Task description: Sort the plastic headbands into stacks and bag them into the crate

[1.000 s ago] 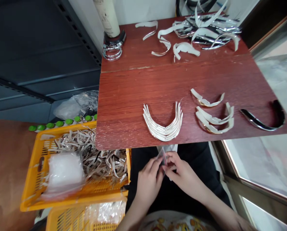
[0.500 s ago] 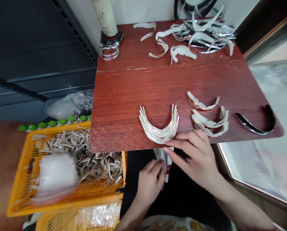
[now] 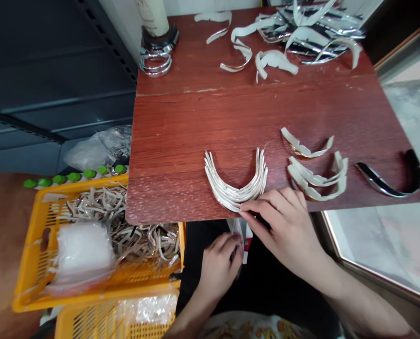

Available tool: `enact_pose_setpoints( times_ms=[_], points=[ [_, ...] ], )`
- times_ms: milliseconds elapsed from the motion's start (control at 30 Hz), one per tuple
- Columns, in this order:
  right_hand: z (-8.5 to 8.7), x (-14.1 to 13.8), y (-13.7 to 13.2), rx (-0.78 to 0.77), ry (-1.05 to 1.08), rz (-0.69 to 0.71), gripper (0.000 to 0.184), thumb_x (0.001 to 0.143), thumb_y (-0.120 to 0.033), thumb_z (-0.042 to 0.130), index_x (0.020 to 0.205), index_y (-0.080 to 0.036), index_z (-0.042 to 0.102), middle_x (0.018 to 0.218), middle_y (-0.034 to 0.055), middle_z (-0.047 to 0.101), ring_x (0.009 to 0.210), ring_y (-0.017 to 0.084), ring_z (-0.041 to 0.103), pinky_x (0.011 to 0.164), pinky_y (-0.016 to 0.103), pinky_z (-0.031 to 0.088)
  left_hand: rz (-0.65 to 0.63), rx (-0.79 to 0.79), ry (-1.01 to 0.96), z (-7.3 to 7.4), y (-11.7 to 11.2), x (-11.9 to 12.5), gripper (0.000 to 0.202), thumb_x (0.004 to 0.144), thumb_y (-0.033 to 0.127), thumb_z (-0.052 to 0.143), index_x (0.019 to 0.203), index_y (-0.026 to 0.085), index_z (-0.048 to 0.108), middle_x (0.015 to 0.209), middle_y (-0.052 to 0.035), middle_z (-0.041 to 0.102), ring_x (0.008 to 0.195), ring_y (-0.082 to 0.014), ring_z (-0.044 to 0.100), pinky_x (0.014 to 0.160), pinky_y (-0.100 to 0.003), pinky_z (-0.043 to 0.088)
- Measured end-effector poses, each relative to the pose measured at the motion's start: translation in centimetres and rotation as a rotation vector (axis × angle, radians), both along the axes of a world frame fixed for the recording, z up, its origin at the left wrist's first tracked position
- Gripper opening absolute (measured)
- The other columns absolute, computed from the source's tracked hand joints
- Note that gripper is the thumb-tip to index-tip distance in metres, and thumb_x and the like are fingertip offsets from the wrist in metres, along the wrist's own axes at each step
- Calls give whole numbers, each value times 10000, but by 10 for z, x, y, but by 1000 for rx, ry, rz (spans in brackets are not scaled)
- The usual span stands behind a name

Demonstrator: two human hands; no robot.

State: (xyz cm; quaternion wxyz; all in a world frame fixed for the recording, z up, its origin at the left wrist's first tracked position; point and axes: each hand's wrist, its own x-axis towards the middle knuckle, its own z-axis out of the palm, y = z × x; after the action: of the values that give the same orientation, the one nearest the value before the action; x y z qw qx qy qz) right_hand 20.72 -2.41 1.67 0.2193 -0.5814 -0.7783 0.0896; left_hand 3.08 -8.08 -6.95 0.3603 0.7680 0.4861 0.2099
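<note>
A stack of curved white strips lies near the front edge of the red wooden table. My right hand rests at that edge, its thumb and fingers pinched on the bottom of the stack. Below the table, over my lap, my left hand holds a small clear plastic bag by its top.
More curved white strips and a black curved piece lie to the right. A heap of strips and metal rings sit at the back. A yellow crate of strips and a plastic bag stands at the left.
My right hand left the bag over my lap and rose to the table edge, closing its fingers on the stack of strips. My left hand stays on the bag.
</note>
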Motion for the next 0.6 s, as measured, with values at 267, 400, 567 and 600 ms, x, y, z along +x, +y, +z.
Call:
enact_pose_setpoints(
  times_ms=[267, 400, 567, 600],
  points=[
    [3, 3, 0, 15, 8, -13, 149, 951, -308, 584, 1063, -217, 620, 873, 42, 583, 830, 229, 487, 755, 376, 343, 3, -10, -13, 3, 2, 0, 197, 919, 170, 521, 1038, 219, 670, 1002, -39, 725, 906, -171, 703, 817, -289, 588],
    [4, 6, 1, 25, -28, -20, 238, 937, -359, 602, 1125, -214, 618, 887, 49, 572, 853, 242, 499, 776, 390, 362, -2, -19, -6, 0, 1, -2, 199, 924, 181, 525, 1054, 220, 669, 1020, -40, 724, 919, -171, 703, 830, -293, 587],
    [4, 7, 2, -15, -63, 5, 196, 956, -336, 580, 1102, -212, 620, 899, 50, 578, 859, 242, 495, 776, 390, 356, -12, -24, -3, 0, 0, -2, 206, 928, 183, 524, 1073, 222, 666, 1043, -39, 724, 933, -173, 704, 833, -297, 588],
    [4, 7, 2, -22, -69, 12, 187, 962, -338, 570, 1091, -212, 620, 901, 51, 581, 855, 241, 492, 775, 389, 355, -13, -25, -4, 0, 0, -2, 208, 928, 184, 524, 1074, 223, 666, 1041, -39, 725, 932, -171, 703, 833, -296, 588]
  ],
)
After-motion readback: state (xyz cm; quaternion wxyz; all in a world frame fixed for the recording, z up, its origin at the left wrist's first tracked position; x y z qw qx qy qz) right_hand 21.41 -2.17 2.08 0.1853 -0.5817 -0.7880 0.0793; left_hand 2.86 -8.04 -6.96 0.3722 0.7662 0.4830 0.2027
